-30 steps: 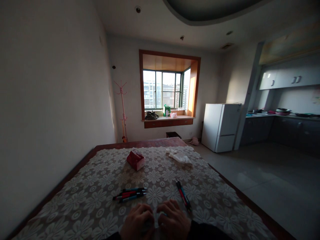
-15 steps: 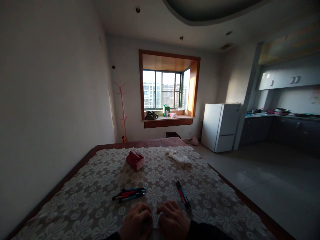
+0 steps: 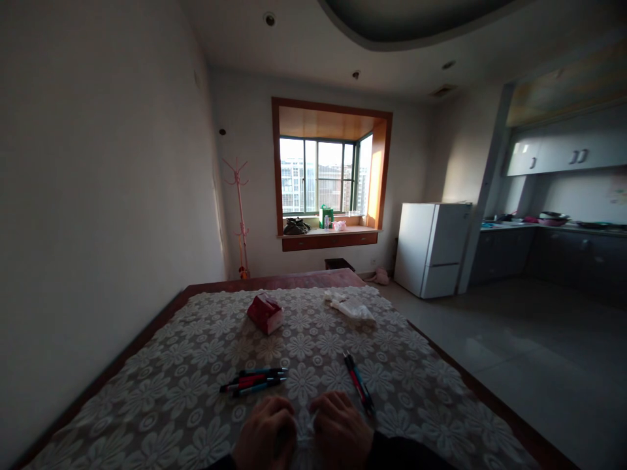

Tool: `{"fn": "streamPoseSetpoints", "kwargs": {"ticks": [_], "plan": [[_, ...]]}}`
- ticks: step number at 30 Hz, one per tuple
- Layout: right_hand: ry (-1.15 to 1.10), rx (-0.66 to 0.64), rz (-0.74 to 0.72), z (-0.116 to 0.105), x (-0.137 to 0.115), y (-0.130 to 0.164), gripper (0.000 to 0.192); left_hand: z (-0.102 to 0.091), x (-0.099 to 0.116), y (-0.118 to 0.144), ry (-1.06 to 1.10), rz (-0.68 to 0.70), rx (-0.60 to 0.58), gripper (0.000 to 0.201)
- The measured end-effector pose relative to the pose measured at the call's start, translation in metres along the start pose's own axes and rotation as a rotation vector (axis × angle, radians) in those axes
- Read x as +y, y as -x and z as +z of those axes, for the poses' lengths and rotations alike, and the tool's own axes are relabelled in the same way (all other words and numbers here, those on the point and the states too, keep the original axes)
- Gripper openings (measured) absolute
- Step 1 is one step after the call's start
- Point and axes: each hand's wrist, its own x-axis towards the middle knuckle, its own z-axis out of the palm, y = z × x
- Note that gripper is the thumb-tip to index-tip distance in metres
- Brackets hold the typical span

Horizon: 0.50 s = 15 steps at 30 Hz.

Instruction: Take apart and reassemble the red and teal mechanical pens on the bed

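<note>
At the near side of the table, my left hand [image 3: 266, 432] and my right hand [image 3: 339, 428] face each other with a small gap between them. Both have curled, closed fingers. A faint pale, see-through bit shows low between them, too dim to name, and whatever the fingers hold is hidden. Just beyond my left hand lies a small pile of several pens [image 3: 255, 380] with black, red and blue barrels. Close to my right hand, a red pen and a blue pen [image 3: 359, 383] lie side by side, slanting away from me.
A lace flower tablecloth [image 3: 196, 365] covers most of the wooden table. Farther back are a red tissue pack [image 3: 265, 313] and a crumpled white plastic bag [image 3: 353, 309]. Beyond the table stand a pink coat rack [image 3: 240, 202], a white fridge [image 3: 416, 248] and a window sill [image 3: 323, 232] with items.
My hands have drawn slightly apart, with my right hand shifting a little to the right. The pens, tissue pack and bag stay where they were.
</note>
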Motion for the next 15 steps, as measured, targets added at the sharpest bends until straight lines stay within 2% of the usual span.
{"fn": "streamPoseSetpoints", "kwargs": {"ticks": [3, 5, 12, 15], "plan": [[-0.016, 0.100, 0.013, -0.001, -0.003, -0.002, 0.010, -0.001, 0.001, -0.001, -0.002, -0.011, 0.003, 0.015], [-0.014, 0.115, 0.031, -0.005, -0.006, -0.005, 0.008, -0.001, 0.001, -0.001, -0.008, -0.020, 0.005, 0.016], [-0.023, -0.020, 0.066, -0.020, -0.012, -0.008, 0.008, -0.001, 0.000, -0.001, 0.000, -0.008, -0.007, 0.015], [-0.010, 0.000, 0.054, -0.018, -0.009, -0.007, 0.010, 0.001, -0.003, -0.001, 0.024, 0.000, -0.003, 0.013]]}}
